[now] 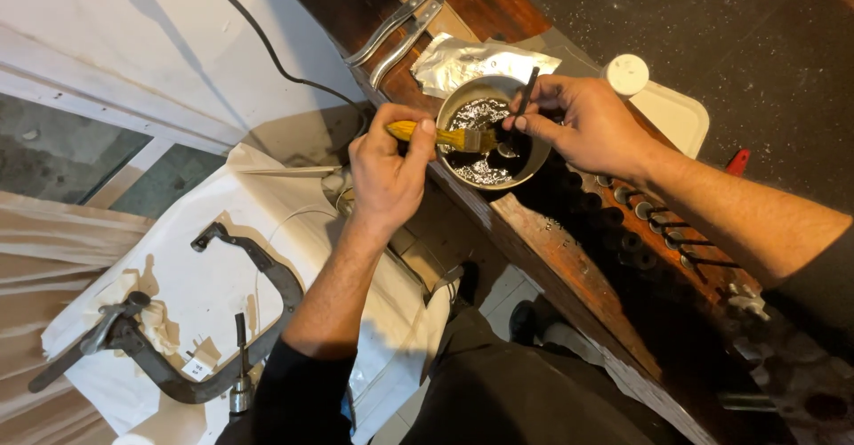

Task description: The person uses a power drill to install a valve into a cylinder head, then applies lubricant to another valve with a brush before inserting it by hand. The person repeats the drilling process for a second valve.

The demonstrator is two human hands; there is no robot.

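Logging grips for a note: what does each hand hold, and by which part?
The left hand holds a yellow-handled brush by its handle. The right hand pinches a thin dark stick near its middle, over the tin of dark liquid.

Your left hand (387, 173) and right hand (587, 125): bare, no gloves; forearms uncovered; dark sleeves pushed up; dark trousers.
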